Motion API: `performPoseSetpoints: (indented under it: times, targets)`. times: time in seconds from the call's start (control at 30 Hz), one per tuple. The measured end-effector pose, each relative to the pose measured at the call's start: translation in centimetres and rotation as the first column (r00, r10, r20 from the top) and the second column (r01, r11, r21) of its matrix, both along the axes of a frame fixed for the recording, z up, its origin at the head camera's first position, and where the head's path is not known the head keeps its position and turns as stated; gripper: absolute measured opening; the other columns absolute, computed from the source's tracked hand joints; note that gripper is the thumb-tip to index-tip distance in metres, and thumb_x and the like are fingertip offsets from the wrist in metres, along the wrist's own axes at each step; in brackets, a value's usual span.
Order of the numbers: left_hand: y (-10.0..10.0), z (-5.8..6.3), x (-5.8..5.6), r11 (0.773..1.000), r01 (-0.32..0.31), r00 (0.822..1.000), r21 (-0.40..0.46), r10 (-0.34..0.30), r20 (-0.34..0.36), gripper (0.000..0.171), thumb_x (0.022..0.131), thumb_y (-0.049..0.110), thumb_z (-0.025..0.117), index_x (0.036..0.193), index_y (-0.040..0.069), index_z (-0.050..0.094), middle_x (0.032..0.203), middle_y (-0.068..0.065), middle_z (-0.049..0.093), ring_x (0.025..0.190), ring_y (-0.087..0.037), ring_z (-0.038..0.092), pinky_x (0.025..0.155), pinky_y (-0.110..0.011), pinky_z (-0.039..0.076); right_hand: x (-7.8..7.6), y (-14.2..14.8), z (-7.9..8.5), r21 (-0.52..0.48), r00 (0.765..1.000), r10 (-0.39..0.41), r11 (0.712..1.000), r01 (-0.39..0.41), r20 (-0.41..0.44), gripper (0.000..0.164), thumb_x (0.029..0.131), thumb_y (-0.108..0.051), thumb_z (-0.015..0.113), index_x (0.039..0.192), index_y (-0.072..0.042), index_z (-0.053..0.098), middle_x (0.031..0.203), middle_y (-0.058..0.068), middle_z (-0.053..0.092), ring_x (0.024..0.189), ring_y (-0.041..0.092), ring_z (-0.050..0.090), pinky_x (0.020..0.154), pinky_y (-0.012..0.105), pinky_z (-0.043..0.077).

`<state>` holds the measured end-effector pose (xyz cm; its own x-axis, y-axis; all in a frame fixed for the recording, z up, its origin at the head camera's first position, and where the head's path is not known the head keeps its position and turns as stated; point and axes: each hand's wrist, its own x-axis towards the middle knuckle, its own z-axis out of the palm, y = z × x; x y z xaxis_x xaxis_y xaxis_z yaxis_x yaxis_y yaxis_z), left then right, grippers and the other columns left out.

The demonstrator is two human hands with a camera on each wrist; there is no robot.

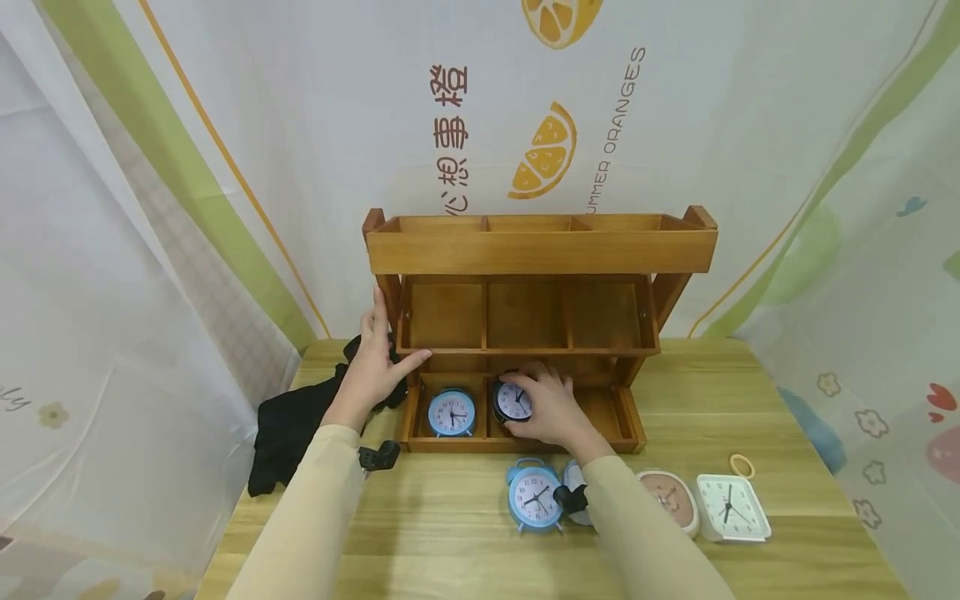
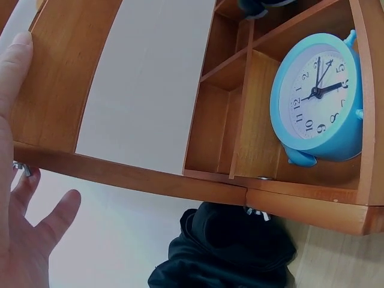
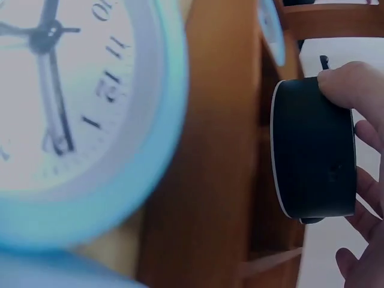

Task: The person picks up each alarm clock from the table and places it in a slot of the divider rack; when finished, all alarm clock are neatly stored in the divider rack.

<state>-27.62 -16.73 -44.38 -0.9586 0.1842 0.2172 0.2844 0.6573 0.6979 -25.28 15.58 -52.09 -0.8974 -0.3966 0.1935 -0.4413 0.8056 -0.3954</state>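
Presumably to steady the wooden rack (image 1: 538, 253), the left hand (image 1: 375, 365) spreads wide at its left end while the right hand (image 1: 551, 406) grips the black clock (image 1: 512, 402), dial outward, at the bottom middle compartment (image 1: 517, 445)

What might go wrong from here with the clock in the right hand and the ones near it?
The dark clock, in the right hand, is close to the divider and might catch on it while being settled.

The right sleeve overlaps clocks on the table in the head view; drawing back could knock the blue clock in front of the wooden shelf.
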Motion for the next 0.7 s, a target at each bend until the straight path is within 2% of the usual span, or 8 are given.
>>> performPoseSetpoints:
  times: [0.2,0.7]
  targets:
    - [0.0,-0.1,0.0,1.000,-0.001,1.000,-0.004,0.001,0.004,0.120,0.096,0.057,0.070,0.158,0.042,-0.031,0.169,-0.025,0.001,0.132,-0.058,0.048,0.100,-0.066,0.049,-0.5,0.0,-1.3,0.004,0.999,-0.010,1.000,0.010,0.039,0.069,0.079,-0.041,0.091,0.142,-0.029,0.065,0.145,0.011,0.052,0.135,0.037,0.048,0.104,0.072,0.034]
    - [-0.1,-0.1,0.0,1.000,0.004,1.000,-0.009,-0.004,-0.004,0.121,0.096,0.056,0.070,0.158,0.041,-0.032,0.169,-0.024,0.001,0.130,-0.057,0.050,0.097,-0.066,0.051,0.0,0.1,-1.2,0.016,0.998,0.002,1.000,-0.003,0.057,0.070,0.078,-0.043,0.090,0.142,-0.029,0.064,0.145,0.010,0.052,0.135,0.035,0.047,0.107,0.070,0.032]
